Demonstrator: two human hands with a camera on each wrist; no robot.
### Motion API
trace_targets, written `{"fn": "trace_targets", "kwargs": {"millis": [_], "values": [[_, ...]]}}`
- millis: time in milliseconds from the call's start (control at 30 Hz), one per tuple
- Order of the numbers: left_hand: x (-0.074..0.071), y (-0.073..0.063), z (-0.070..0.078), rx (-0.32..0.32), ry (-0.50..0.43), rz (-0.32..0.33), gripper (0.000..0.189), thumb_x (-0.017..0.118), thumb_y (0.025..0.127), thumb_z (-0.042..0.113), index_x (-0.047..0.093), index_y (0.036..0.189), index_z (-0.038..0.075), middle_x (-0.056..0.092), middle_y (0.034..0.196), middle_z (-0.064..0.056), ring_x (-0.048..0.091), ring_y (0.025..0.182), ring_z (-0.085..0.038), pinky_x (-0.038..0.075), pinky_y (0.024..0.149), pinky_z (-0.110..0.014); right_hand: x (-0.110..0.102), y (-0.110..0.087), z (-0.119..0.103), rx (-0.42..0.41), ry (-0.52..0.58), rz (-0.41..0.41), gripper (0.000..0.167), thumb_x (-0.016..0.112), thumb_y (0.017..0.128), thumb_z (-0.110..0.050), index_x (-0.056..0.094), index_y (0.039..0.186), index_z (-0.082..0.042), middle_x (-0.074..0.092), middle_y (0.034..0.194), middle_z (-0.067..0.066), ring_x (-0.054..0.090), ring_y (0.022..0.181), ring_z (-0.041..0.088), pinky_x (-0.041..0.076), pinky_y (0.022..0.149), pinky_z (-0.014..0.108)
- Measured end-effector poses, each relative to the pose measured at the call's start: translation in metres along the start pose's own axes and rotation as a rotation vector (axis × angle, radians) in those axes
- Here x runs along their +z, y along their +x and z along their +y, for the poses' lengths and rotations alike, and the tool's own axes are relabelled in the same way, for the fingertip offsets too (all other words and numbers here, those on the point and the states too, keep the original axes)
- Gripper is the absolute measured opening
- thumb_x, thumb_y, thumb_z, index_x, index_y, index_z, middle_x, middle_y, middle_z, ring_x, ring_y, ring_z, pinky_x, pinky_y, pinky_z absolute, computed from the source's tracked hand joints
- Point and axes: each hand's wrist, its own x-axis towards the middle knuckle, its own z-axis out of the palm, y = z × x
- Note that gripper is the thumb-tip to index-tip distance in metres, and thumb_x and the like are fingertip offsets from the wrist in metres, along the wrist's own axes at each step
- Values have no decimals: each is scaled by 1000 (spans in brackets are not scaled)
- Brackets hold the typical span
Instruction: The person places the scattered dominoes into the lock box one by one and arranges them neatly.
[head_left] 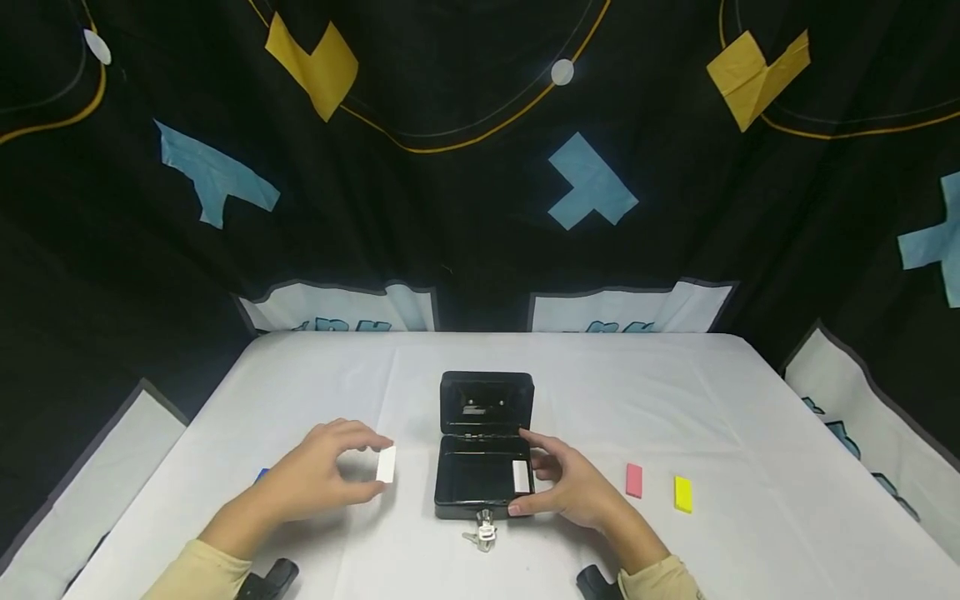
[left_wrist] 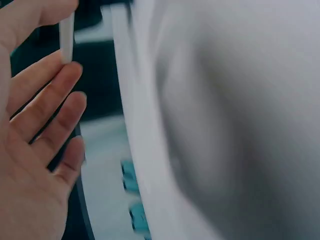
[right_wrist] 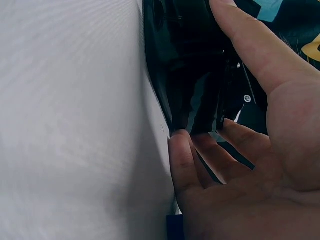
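A small black metal box [head_left: 480, 479] stands open at the table's middle, its lid [head_left: 487, 402] upright and a key [head_left: 484, 531] in the front lock. One white block [head_left: 521, 476] lies inside against the right wall. My right hand [head_left: 534, 471] grips the box's right side, thumb at the front corner, fingers at the back; in the right wrist view my fingers [right_wrist: 187, 160] touch the box [right_wrist: 185, 75]. My left hand [head_left: 375, 467] pinches another white block [head_left: 386, 464] just left of the box; that block [left_wrist: 66, 35] shows edge-on between thumb and fingers [left_wrist: 55, 95].
A pink block [head_left: 633, 481] and a yellow block [head_left: 682, 493] lie on the white tablecloth [head_left: 675, 392] right of the box. A blue block [head_left: 261, 475] peeks out behind my left hand. Black patterned cloth walls surround the table.
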Motion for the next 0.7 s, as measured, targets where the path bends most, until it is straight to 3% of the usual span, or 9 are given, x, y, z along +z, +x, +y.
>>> {"fn": "trace_targets", "kwargs": {"millis": [200, 300, 500, 700], "values": [[27, 26, 29, 78, -11, 58, 42, 86, 77, 33, 74, 115, 21, 66, 109, 16, 60, 109, -12, 49, 97, -45, -1, 0, -1, -11, 8, 3, 103, 98, 61, -17, 48, 151, -17, 59, 124, 14, 60, 111, 31, 50, 97, 51], [36, 35, 40, 67, -42, 67, 45, 86, 77, 34, 74, 117, 20, 65, 111, 15, 60, 109, -10, 51, 97, -41, -1, 0, -2, -16, 2, 3, 103, 98, 61, -17, 48, 151, -16, 59, 124, 14, 60, 111, 31, 50, 97, 51], [52, 47, 57, 48, -100, 18, 48, 85, 79, 32, 72, 123, 17, 64, 114, 12, 61, 109, -11, 52, 96, -39, 0, -1, -1, -13, 0, -5, 103, 98, 61, -17, 47, 151, -16, 60, 126, 15, 61, 112, 33, 50, 97, 52], [71, 58, 65, 92, -59, -54, 47, 84, 82, 28, 71, 124, 12, 62, 113, 8, 63, 97, -9, 55, 85, -33, 0, -1, -1, -18, 26, -20, 103, 98, 62, -15, 46, 152, -14, 61, 124, 15, 61, 112, 34, 50, 97, 53]]}}
